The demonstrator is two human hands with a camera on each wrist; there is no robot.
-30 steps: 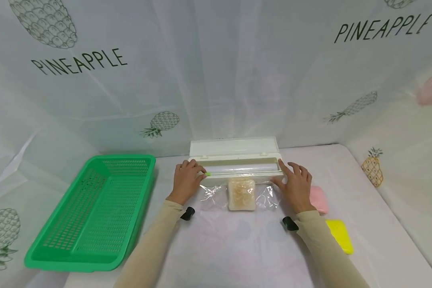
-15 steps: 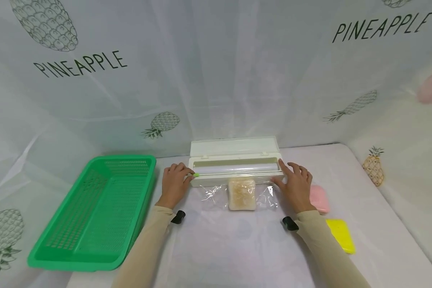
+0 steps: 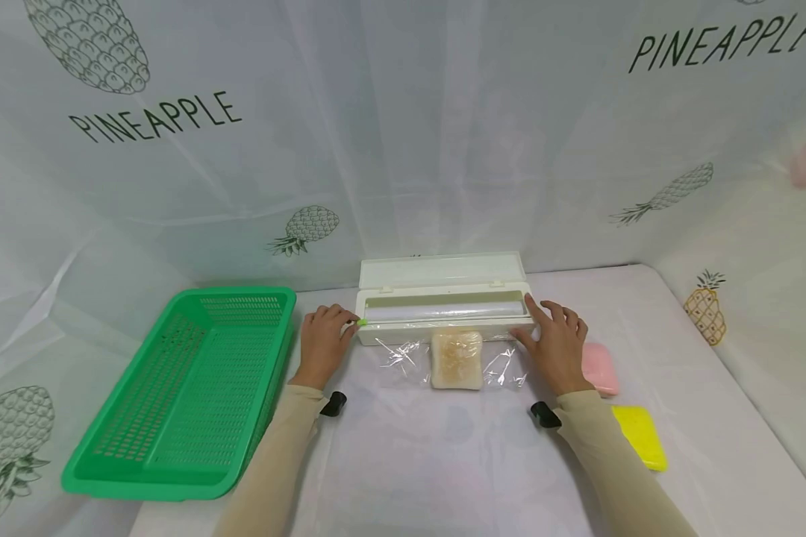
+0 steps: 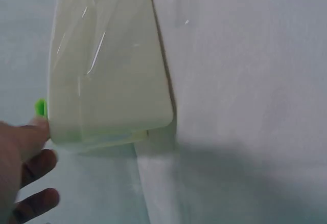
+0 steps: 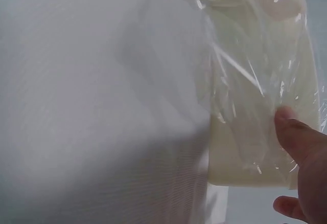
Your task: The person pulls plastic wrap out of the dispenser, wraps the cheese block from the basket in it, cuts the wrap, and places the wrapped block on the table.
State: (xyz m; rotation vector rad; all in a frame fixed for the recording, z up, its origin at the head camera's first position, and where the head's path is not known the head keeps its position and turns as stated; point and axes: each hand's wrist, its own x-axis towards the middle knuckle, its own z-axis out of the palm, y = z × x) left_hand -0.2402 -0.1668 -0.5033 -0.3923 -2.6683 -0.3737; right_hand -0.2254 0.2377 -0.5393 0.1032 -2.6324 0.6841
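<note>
A white cling film dispenser lies across the far part of the table, its lid raised and a film roll inside. Clear film comes out over its front. A square slice of bread sits at the front with film over and beside it. My left hand pinches the small green slider at the dispenser's left end. With thumb on the film-covered front and index finger at the top corner, my right hand grips the right end.
A green plastic basket stands on the left. To the right, partly behind the right arm, lie a pink item and a yellow item. A pineapple-print curtain rises behind the table.
The left hand has slid the green slider leftward to the dispenser's left end, mostly in the first half second. The right hand keeps its place; the head view has shifted slightly.
</note>
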